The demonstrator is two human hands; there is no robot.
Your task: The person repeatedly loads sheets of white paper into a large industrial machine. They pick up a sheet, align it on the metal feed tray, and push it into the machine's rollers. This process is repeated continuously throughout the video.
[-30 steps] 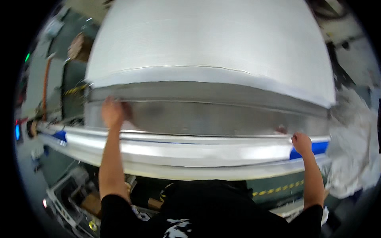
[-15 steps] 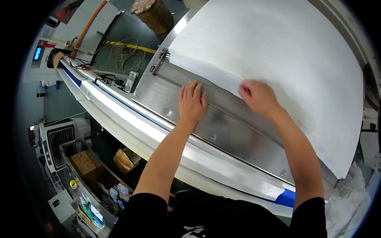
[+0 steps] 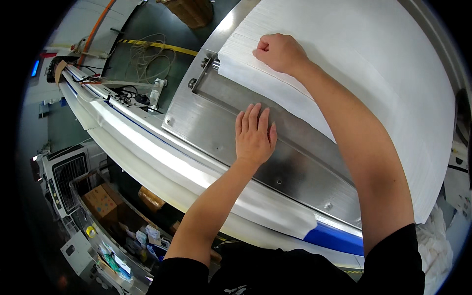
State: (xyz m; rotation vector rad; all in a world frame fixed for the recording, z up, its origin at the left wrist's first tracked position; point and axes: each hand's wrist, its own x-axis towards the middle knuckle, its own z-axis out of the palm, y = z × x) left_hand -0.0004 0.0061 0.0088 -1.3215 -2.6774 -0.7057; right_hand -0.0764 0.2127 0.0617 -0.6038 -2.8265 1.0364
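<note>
Faced white fabric (image 3: 378, 73) edged slantwise from upper left to lower right beyond a steel plate (image 3: 194, 115), held the nearer right hand (image 3: 282, 53) over it, curled, grip impossible to tell, and rested the flat, apparently empty left hand (image 3: 253, 137) on the plate.

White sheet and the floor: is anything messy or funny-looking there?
Yes, a little: the white sheet has a wavy near edge along the metal plate, and a cord lies tangled on the floor by the yellow tape.
</note>
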